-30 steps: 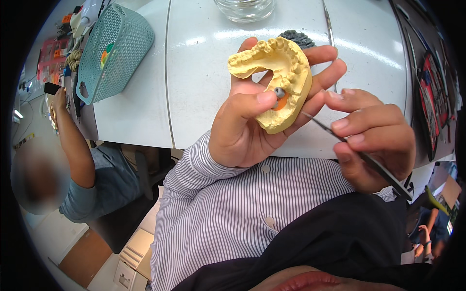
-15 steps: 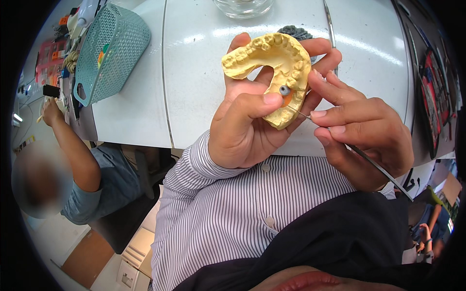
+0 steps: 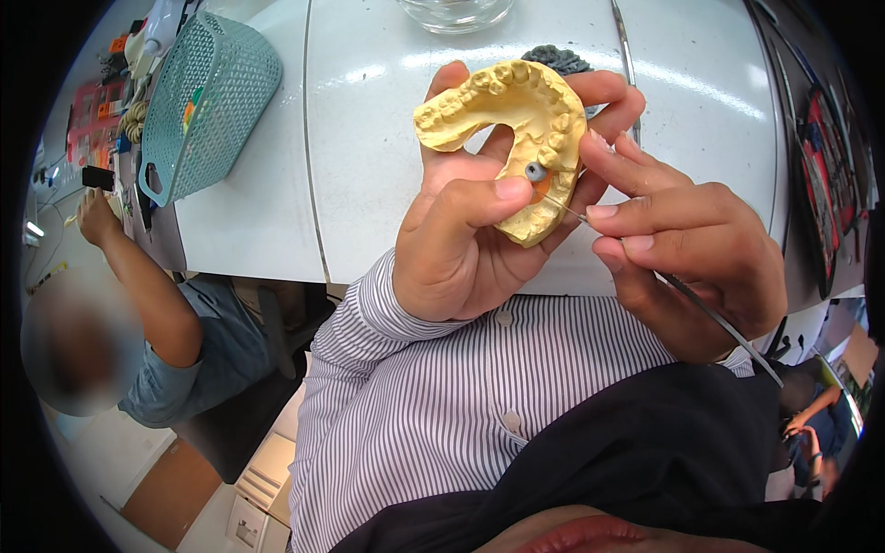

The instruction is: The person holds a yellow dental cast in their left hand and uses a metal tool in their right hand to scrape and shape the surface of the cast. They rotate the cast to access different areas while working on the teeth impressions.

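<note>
My left hand point(image 3: 461, 230) is closed round a yellow plaster dental model point(image 3: 530, 83), a horseshoe-shaped arch of teeth tilted up above the table. My left thumb presses on its inner side. A small grey ring-shaped piece point(image 3: 535, 171) with a dark hole sits in the tooth row, beside an orange patch point(image 3: 543, 192). My right hand point(image 3: 701, 249) pinches a slim metal dental probe point(image 3: 721, 323) between thumb and fingers. The thin tip reaches the orange patch just below the grey piece; whether it touches cannot be made out.
On the white table point(image 3: 369, 166) lie a dark grey textured lump point(image 3: 556, 59) behind the model and a metal instrument point(image 3: 625, 46). A glass bowl point(image 3: 456, 14) stands at the far edge, a teal basket point(image 3: 217, 101) at left. A red-and-black tool case point(image 3: 820, 175) lies right. A person point(image 3: 184, 341) sits at left.
The model and both hands have shifted very slightly left in the picture. The probe tip now lies further in over the orange patch, closer to the grey piece.
</note>
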`<state>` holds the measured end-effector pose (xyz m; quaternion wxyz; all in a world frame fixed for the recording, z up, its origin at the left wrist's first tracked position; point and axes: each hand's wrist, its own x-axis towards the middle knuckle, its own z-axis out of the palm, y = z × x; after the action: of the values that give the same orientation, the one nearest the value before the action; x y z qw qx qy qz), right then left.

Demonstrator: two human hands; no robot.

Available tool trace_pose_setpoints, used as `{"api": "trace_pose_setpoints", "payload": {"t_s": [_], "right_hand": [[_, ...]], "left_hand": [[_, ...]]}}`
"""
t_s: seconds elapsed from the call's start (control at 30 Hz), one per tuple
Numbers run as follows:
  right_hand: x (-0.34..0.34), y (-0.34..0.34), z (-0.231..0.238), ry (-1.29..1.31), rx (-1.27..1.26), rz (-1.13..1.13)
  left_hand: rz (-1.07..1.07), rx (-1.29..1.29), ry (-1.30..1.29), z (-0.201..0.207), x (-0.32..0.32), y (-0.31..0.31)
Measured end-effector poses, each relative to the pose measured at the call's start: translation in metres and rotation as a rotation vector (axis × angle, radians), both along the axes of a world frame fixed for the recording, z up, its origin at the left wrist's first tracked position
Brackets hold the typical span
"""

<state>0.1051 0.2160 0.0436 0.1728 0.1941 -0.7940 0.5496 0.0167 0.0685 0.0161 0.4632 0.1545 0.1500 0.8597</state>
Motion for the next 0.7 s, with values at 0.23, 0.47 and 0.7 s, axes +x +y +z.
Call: {"api": "trace_pose_setpoints", "payload": {"t_s": [0.23, 0.47, 0.7], "right_hand": [[-0.0008, 0.0012, -0.0006, 0.017, 0.011, 0.015], [-0.0010, 0.0013, -0.0019, 0.015, 0.011, 0.010], [0.0000, 0.0026, -0.0011, 0.021, 0.006, 0.011]], "left_hand": [[0.036, 0.019, 0.027, -0.0033, 0.0017, 0.0014], [-0.010, -0.007, 0.017, -0.0011, -0.0010, 0.0011], [0.002, 0.001, -0.012, -0.0002, 0.0017, 0.0021]]}}
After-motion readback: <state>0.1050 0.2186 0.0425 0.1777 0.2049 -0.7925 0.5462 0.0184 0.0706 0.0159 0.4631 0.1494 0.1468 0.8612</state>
